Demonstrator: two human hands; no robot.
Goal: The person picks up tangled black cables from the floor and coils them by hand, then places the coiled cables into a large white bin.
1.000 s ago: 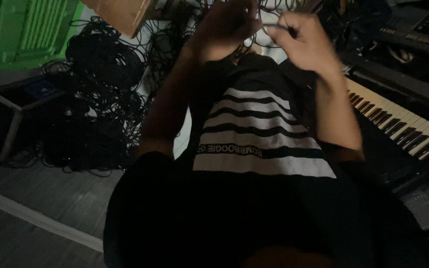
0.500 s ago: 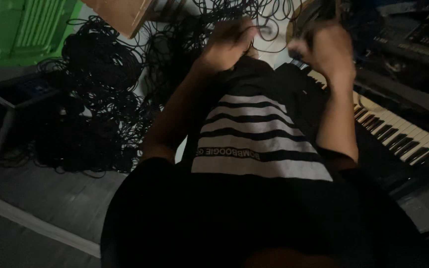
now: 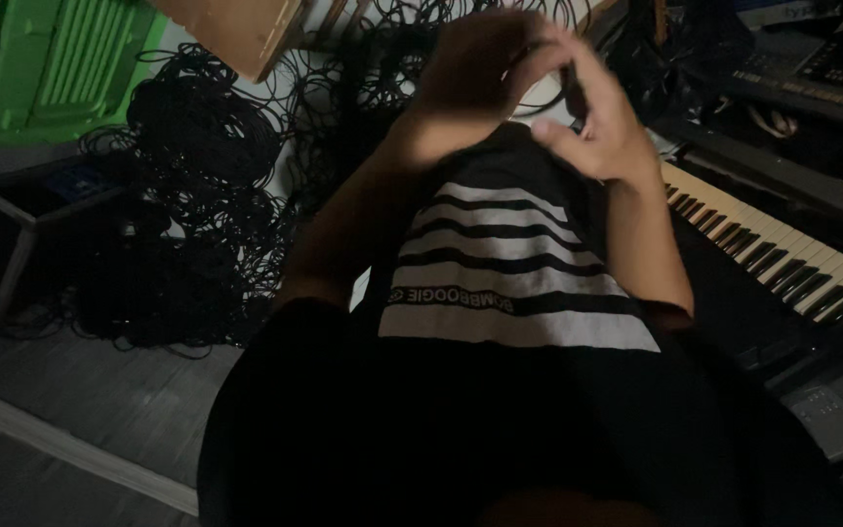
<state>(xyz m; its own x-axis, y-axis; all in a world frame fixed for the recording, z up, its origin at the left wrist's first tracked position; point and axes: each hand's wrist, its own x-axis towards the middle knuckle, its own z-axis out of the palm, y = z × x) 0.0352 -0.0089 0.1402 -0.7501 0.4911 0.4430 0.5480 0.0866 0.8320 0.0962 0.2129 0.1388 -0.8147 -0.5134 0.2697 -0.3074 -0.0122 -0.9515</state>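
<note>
Grey plank floor (image 3: 90,390) strewn with black cables (image 3: 197,195); keyboard (image 3: 782,263) right.

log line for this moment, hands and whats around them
left hand raised, curled, blurred, grip unclear | right hand beside it, pinching a dark thin thing | black cables heaped left | keyboard right | green crate far left

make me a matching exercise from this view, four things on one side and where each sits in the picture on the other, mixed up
Things:
1. green plastic crate
2. keyboard
3. pile of black cables
4. striped black and white shirt

Places:
A. right side, keys running diagonally
B. centre, below the two raised hands
C. top left corner
D. left of centre, spread over the floor

Pairs: 1-C, 2-A, 3-D, 4-B
</note>
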